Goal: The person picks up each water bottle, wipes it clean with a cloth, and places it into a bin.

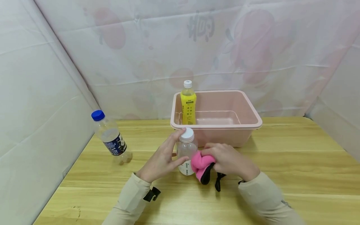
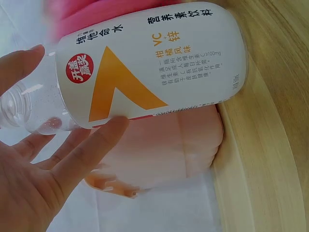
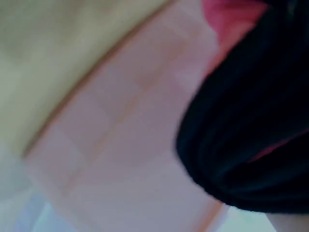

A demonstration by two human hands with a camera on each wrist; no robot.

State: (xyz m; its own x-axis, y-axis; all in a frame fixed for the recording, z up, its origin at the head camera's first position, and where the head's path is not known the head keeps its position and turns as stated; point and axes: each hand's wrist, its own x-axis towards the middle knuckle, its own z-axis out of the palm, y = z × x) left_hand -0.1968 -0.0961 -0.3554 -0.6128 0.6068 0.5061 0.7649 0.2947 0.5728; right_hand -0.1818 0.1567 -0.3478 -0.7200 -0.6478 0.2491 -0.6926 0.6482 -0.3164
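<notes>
A clear bottle (image 1: 187, 150) with a white cap stands on the wooden table in front of the pink basin. My left hand (image 1: 161, 161) holds it steady, with fingers around its upper part and the thumb on the near side. The left wrist view shows its white label (image 2: 140, 67) with an orange chevron. In my right hand (image 1: 229, 160) is a bunched pink cloth (image 1: 201, 164) with black edging, pressed against the bottle's right side. The right wrist view is blurred; the cloth's black part (image 3: 241, 125) covers most of that hand.
Behind the hands stands the pink basin (image 1: 216, 127), with a yellow-labelled bottle (image 1: 188, 107) upright inside at its left. A clear bottle with a blue cap (image 1: 98, 115) stands on the left of the table (image 1: 295, 175). A pale printed curtain (image 1: 157, 47) hangs behind.
</notes>
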